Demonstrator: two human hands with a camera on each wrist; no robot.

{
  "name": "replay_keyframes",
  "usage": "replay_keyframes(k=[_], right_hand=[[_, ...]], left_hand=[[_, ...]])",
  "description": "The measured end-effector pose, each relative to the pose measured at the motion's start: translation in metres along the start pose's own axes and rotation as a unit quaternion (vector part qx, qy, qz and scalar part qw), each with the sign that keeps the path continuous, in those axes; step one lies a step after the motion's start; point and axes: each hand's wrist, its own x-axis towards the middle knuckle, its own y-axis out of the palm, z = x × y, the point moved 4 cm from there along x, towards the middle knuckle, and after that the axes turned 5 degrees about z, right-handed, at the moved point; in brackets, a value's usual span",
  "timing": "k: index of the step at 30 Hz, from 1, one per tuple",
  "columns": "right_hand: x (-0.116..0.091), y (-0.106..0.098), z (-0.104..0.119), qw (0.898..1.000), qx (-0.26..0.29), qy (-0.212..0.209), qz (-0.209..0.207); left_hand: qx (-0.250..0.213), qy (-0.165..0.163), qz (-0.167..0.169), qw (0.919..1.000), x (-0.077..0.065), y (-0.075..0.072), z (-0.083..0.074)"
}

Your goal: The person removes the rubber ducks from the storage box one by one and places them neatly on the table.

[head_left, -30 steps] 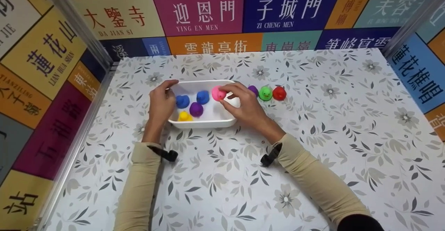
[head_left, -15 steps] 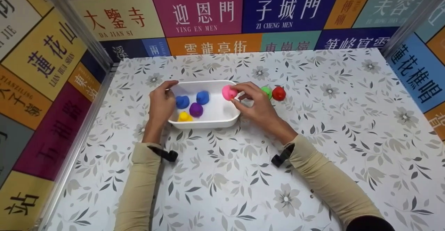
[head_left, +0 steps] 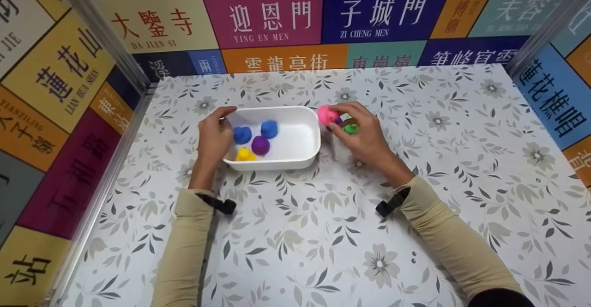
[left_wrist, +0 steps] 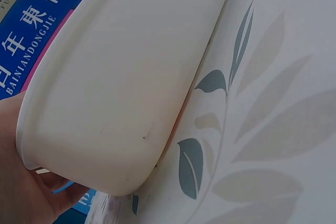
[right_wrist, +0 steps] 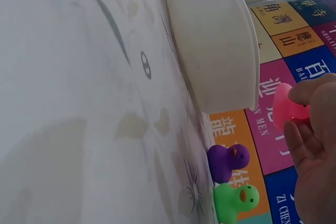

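Observation:
My left hand [head_left: 213,134] grips the left end of a white plastic tub [head_left: 295,136]; in the left wrist view its fingers curl round the end wall. Between the thumb and fingers of my right hand [head_left: 367,136] is a pinched pink rubber duck [head_left: 327,114], held just outside the tub's right end and above the table. Inside the tub sit two blue ducks [head_left: 269,129], a purple duck [head_left: 260,145] and a yellow duck [head_left: 245,154]. Below the right hand, a second purple duck [right_wrist: 226,161] and a green duck [right_wrist: 236,203] stand side by side on the table.
The table [head_left: 295,233] has a leaf-and-flower patterned cover. Panels with coloured lettering [head_left: 277,16] rise behind it and along both sides. A black wrist camera [head_left: 390,203] is strapped near each cuff.
My right hand has carried the pink duck rightward, from over the tub to beyond its right rim. It now covers the red duck. The left hand and tub stay put.

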Motion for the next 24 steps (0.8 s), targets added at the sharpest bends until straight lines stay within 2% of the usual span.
replay_keyframes(k=[11, 19, 24], right_hand=[[-0.008, -0.024, -0.023, 0.999, -0.012, 0.034, -0.017], [-0.013, -0.047, -0.029, 0.998, -0.007, 0.055, -0.023], [-0.014, -0.058, -0.022, 0.998, -0.016, 0.049, -0.037]], left_hand=[[-0.001, 0.005, -0.002, 1.0000, -0.001, -0.001, 0.000], [0.003, -0.012, 0.002, 0.9999, -0.001, 0.000, 0.000], [0.007, -0.018, 0.006, 0.9998, -0.001, 0.000, 0.001]])
